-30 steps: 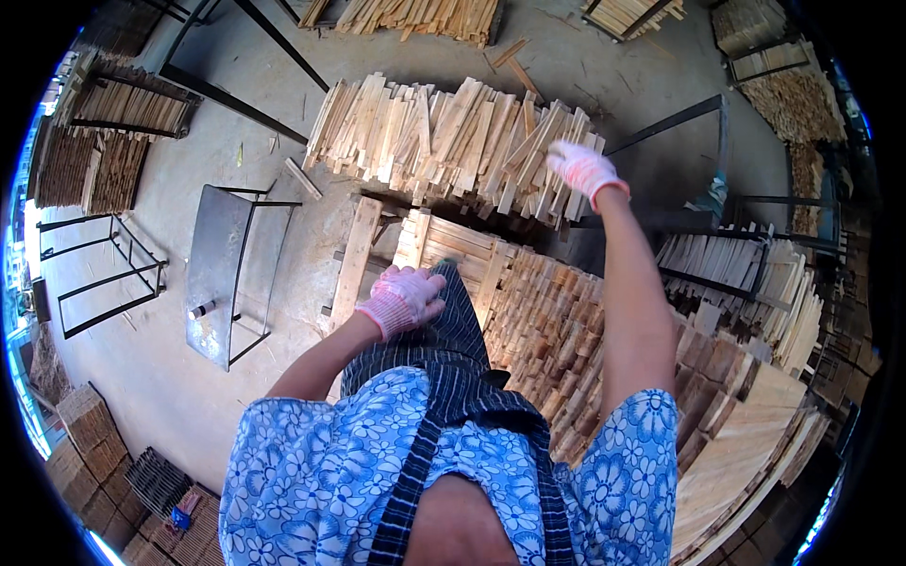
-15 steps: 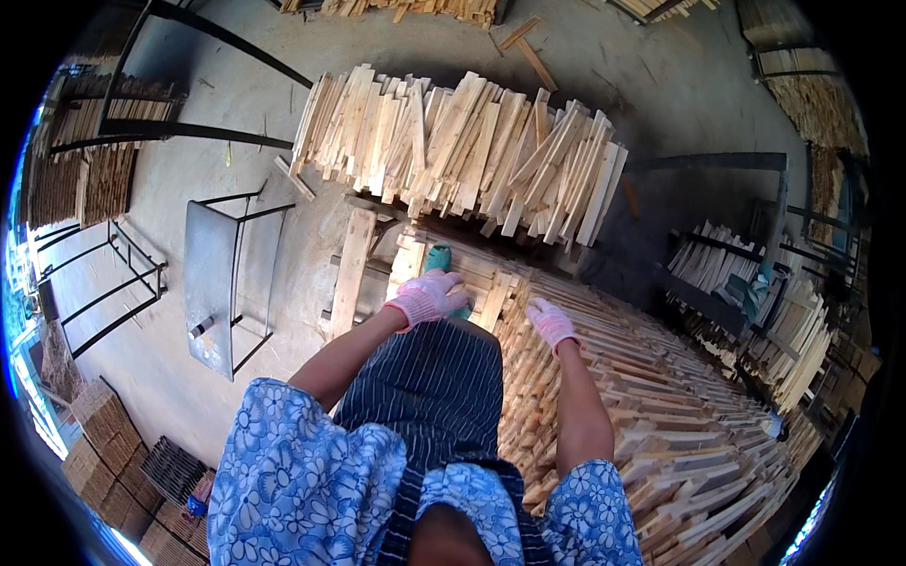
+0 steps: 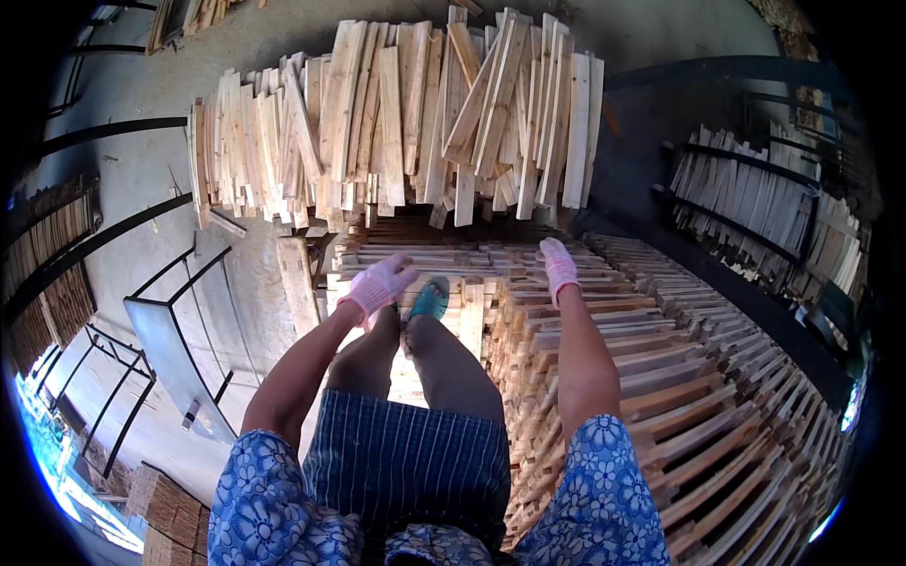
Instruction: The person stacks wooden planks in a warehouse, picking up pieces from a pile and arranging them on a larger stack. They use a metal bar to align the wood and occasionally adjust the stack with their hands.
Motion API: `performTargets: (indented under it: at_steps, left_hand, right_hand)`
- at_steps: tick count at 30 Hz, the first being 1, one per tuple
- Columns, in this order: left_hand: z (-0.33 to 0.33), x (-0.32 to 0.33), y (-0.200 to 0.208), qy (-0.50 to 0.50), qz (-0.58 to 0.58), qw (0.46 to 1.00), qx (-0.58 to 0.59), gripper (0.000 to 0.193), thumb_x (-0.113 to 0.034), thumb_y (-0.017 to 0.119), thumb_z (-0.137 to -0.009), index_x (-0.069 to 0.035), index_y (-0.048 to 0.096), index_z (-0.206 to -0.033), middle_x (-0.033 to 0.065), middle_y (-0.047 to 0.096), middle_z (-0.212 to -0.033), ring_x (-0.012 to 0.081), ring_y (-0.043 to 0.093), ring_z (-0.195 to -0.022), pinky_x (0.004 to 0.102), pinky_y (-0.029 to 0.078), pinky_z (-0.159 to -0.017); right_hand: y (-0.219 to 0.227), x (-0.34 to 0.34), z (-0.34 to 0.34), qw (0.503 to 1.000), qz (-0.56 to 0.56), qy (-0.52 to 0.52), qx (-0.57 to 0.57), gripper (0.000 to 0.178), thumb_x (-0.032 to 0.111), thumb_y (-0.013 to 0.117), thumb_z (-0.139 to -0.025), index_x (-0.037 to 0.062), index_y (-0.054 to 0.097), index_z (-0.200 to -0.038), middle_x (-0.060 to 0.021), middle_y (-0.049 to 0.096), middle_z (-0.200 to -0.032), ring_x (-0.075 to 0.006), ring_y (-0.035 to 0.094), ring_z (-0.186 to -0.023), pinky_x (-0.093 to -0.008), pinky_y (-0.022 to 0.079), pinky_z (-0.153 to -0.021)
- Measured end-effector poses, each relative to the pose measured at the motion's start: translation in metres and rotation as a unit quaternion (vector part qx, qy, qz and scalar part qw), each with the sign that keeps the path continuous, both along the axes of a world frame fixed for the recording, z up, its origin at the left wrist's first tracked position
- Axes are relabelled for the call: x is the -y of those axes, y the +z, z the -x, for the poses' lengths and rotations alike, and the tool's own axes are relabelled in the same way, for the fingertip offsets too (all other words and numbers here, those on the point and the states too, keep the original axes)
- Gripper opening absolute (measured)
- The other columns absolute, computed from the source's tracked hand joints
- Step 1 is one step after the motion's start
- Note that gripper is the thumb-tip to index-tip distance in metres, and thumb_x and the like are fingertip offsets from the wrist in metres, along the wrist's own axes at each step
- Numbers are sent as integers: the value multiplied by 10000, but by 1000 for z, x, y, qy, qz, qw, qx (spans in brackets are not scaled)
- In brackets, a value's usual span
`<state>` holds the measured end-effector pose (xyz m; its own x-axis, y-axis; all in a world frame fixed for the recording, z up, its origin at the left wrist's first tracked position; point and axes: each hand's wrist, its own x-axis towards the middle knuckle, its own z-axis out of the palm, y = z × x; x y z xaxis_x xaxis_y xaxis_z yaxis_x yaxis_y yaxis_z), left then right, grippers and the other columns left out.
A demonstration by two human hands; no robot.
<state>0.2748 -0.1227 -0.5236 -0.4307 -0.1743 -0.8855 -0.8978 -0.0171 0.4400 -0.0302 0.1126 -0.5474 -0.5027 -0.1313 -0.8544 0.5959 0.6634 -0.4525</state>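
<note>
My left hand (image 3: pixel 381 285), in a pink and white knit glove, is held in front of my left knee with its fingers stretched out and nothing in them. My right hand (image 3: pixel 559 265), gloved the same way, is over the near end of the stacked wooden slats (image 3: pixel 623 325), fingers extended forward; whether it touches the slats I cannot tell. Ahead of both hands lies a thick heap of loose pale wooden slats (image 3: pixel 401 113). A green sandal (image 3: pixel 431 300) shows on my foot, between the hands, over the layered wood.
A metal-framed table (image 3: pixel 175 354) stands on the concrete floor to the left, beside dark metal bars (image 3: pixel 104 236). At the right, more slats (image 3: pixel 722 184) sit in a dark rack. An upright board (image 3: pixel 298 283) stands left of my left hand.
The view has shifted toward the slat heap, which looks nearer. My legs and one sandal show more clearly. My left hand has moved away from beside the sandal; both hands remain without any slat.
</note>
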Motion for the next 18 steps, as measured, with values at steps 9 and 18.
performTargets:
  at_steps: [9, 18]
  left_hand:
    - [154, 50, -120, -47, 46, 996, -66, 711, -476, 589, -880, -65, 476, -1450, 252, 551, -1390, 358, 547, -1296, 421, 439, -1085]
    - [259, 87, -224, 17, 236, 970, -61, 1022, -491, 737, -817, -60, 197, -1569, 287, 356, -1517, 421, 428, -1380, 468, 410, -1117]
  right_hand:
    - [-145, -38, 126, 887, -215, 283, -294, 653, 488, 540, -942, 115, 430, -1466, -268, 545, -1361, -464, 528, -1238, -508, 444, -1016]
    - [-206, -14, 217, 863, -222, 246, -381, 800, 459, 613, -906, 90, 296, -1541, -250, 352, -1532, -427, 405, -1379, -452, 393, -1106]
